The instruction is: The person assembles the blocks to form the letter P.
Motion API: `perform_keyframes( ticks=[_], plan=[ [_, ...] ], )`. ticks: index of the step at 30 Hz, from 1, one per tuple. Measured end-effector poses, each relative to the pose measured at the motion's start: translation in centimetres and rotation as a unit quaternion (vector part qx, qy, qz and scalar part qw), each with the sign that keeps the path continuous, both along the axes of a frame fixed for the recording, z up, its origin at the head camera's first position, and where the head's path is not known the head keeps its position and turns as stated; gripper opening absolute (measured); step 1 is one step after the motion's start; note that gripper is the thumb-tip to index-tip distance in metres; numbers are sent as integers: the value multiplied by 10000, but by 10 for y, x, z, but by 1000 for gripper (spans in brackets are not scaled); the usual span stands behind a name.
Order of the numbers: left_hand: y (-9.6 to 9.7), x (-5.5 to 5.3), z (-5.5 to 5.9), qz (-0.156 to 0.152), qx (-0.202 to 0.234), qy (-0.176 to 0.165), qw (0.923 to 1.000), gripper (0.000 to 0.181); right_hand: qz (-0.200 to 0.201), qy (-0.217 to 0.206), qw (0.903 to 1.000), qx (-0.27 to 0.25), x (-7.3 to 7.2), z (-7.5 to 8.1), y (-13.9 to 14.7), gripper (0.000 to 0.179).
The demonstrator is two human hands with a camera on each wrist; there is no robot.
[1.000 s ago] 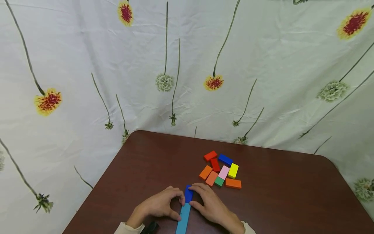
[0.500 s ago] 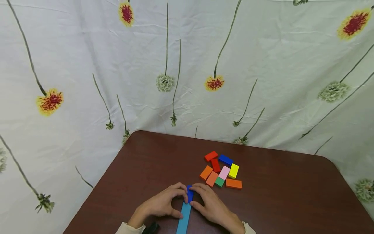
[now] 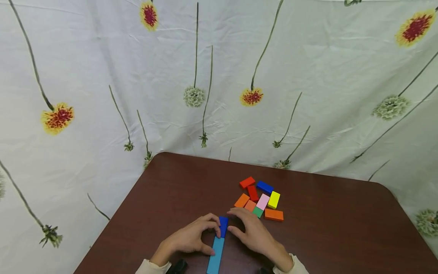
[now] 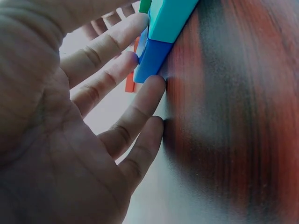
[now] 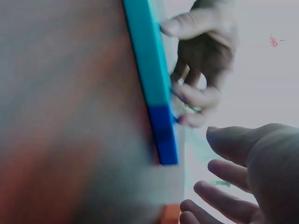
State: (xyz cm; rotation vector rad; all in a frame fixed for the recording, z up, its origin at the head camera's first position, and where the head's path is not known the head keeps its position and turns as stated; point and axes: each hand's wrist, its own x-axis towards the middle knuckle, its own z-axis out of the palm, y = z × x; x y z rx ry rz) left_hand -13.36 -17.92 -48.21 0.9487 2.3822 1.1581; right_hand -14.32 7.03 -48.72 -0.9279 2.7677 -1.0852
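Note:
A light-blue block strip (image 3: 216, 254) lies on the brown table, with a dark blue block (image 3: 223, 227) set end to end at its far end. My left hand (image 3: 191, 235) rests along their left side. Its thumb touches the light-blue strip and its fingertips touch the dark blue block; in the left wrist view those fingers (image 4: 135, 109) look fairly straight. Just right of the dark blue block is my right hand (image 3: 253, 232), apart from it and holding nothing. In the right wrist view its fingers (image 5: 224, 198) are spread beside the row.
Beyond my hands lie several loose blocks, among them a yellow block (image 3: 273, 200), a pink block (image 3: 263, 201), a red block (image 3: 252, 193) and an orange block (image 3: 274, 215). My right hand partly covers the green block (image 3: 258, 212). A flowered cloth (image 3: 219, 76) hangs behind the table.
My right hand has let go of the dark blue block and moved a little to the right. My left hand and the row have shifted slightly right in the view.

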Motion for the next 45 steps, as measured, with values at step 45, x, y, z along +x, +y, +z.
perform_keyframes(
  ticks=[45],
  plan=[
    [0, -2, -1, -76, 124, -136, 9998, 27, -1396, 633, 9881, 143, -59, -10, 14, 30]
  ],
)
